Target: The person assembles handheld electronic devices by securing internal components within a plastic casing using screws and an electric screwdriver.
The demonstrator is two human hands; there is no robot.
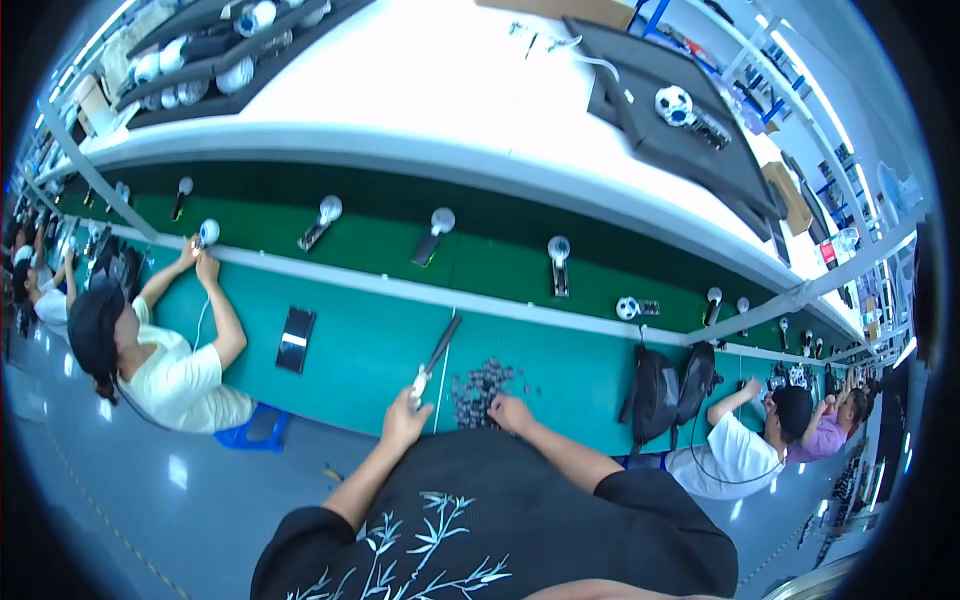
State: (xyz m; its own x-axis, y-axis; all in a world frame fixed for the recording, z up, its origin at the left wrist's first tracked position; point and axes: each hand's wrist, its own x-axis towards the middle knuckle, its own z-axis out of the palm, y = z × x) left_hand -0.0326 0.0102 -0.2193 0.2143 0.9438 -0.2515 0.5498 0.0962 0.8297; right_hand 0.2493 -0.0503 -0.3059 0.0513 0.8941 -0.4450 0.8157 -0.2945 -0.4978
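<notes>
My left hand is closed around the pale end of a slim tool-like piece, whose long dark part points up and away over the green table. Its exact kind does not show. To the right, my right hand rests at the near right side of a loose pile of small black parts. Its fingers are drawn together, and whatever they pinch is too small to make out. The pile lies between my two hands, with a few parts scattered toward its right side.
A dark green conveyor beyond the table carries several round-headed devices. A flat black tray lies left; black backpacks stand right. Overhead is a white shelf. Co-workers sit left and right.
</notes>
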